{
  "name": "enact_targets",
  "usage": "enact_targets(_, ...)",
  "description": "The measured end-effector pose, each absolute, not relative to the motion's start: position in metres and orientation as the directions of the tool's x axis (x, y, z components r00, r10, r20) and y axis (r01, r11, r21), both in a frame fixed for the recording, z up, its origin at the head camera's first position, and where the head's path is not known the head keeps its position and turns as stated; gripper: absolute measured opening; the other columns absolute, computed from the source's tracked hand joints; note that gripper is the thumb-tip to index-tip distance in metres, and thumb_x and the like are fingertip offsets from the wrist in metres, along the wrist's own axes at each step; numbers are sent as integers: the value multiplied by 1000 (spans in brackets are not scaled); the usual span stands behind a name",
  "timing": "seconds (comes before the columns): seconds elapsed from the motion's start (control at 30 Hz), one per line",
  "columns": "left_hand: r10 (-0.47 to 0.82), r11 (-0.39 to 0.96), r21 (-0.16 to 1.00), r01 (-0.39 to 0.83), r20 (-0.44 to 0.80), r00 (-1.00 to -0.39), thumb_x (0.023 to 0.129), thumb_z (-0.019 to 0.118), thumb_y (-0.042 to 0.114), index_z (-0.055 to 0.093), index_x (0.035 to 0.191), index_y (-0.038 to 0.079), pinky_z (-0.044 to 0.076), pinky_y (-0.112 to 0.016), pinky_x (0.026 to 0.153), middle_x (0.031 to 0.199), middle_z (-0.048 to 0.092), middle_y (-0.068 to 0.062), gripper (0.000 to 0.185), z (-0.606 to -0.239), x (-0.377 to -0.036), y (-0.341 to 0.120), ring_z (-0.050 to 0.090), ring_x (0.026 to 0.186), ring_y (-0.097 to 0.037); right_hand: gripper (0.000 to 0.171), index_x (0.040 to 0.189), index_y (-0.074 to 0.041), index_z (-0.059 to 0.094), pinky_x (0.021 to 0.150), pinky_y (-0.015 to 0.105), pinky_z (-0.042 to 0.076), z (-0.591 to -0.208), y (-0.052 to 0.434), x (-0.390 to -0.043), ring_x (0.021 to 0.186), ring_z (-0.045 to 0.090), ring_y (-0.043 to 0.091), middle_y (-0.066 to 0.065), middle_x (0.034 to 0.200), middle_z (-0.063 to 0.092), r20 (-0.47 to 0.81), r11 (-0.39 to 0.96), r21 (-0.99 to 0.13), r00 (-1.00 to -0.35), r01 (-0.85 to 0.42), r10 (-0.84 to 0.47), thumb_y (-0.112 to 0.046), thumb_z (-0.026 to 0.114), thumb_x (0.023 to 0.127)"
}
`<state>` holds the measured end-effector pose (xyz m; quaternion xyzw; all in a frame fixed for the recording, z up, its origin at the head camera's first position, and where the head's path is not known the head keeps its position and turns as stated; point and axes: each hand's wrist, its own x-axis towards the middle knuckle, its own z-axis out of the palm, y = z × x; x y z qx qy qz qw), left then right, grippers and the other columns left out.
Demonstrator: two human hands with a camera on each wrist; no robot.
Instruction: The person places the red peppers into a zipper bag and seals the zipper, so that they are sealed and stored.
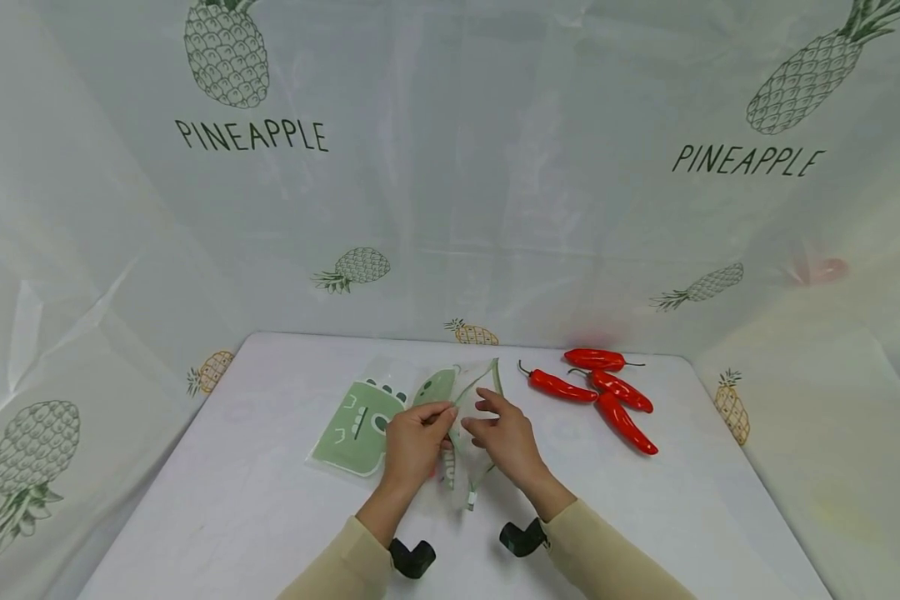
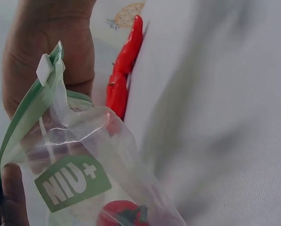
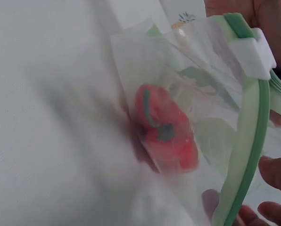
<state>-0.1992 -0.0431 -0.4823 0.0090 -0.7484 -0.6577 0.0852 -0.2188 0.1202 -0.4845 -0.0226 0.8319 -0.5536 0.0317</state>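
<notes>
**Left hand pinches clear zip bag, right hand loose beside it**

With the clock centred on the clear zip bag in the head view, the left hand, at nine o'clock, pinches the bag's edge between thumb and fingertips. The right hand, at three, has its fingers loosely bent and parted, with a gap between thumb and forefinger; they reach to the bag's green strip, though how firmly they touch it cannot be told.

At nine, just beyond the left hand, lies a green dinosaur-face packet; past it the surface runs to its slanting left edge. A pineapple-print curtain rises behind the far edge at twelve. Between two and three, apart from the right hand, four red peppers lie clustered, with more surface between them and the right edge.

The left wrist view makes out a green "NIU+" label on the bag, too small to read from the head. The right wrist view shows a white slider close up on the strip and, through the plastic, a red item with a green stem, mostly hidden from the head camera.
</notes>
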Motion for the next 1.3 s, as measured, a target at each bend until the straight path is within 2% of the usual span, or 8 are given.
enact_targets(0.17,-124,152,983,100,119,-985,96,79,17,83,109,6,60,-27,52,83,77,-10,18,-484,-201,-43,70,56,-16,53,149,-5,58,78,36,67,-487,129,-219,102,77,37,24,133,68,37,343,-937,-997,-58,-65,-17,73,99)
enact_targets(0.37,-117,143,985,101,118,-986,96,80,17,83,108,3,59,-23,53,87,76,-20,18,-487,-202,-41,68,54,-12,49,147,-11,61,79,32,66,-485,155,-223,107,74,37,21,131,68,61,266,-961,-997,-71,-45,-12,74,99)
enact_targets(0.53,-120,141,985,103,120,-986,95,81,16,83,107,3,59,-22,53,85,76,-19,17,-488,-202,-40,68,53,-14,51,150,-14,58,88,33,64,-478,190,-229,117,71,36,19,139,64,25,218,-975,-999,-30,-27,-15,73,101)
enact_targets(0.77,-117,149,984,102,120,-986,95,81,16,83,108,3,59,-23,53,87,76,-19,19,-489,-201,-40,69,54,-15,60,158,-19,48,100,37,60,-471,248,-237,120,69,18,19,152,57,-54,209,-976,-998,61,41,-26,72,103)
enact_targets(1.0,-115,169,980,108,128,-985,95,80,17,83,108,4,60,-26,53,87,76,-22,18,-489,-200,-39,68,53,-13,69,165,-18,36,101,27,58,-465,302,-242,132,60,26,18,161,47,-107,287,-950,-991,124,76,-33,67,106)
enact_targets(1.07,-113,171,979,108,128,-985,95,80,17,83,108,4,60,-26,53,87,76,-22,18,-490,-200,-40,68,53,-12,70,167,-19,33,106,31,57,-466,317,-244,137,55,29,18,163,45,-115,334,-933,-990,135,80,-33,65,106)
enact_targets(1.2,-110,182,978,105,126,-986,96,79,16,83,108,4,60,-26,53,87,76,-22,17,-492,-200,-40,68,52,-12,73,169,-17,25,117,57,46,-472,347,-249,148,42,43,22,167,38,-135,427,-891,-988,155,77,-36,61,108)
enact_targets(1.3,-110,187,977,99,121,-987,96,79,16,83,108,4,60,-27,53,88,76,-22,17,-493,-200,-40,69,53,-13,75,169,-14,21,118,68,39,-477,363,-251,148,39,50,27,167,33,-156,467,-868,-985,171,71,-34,60,108)
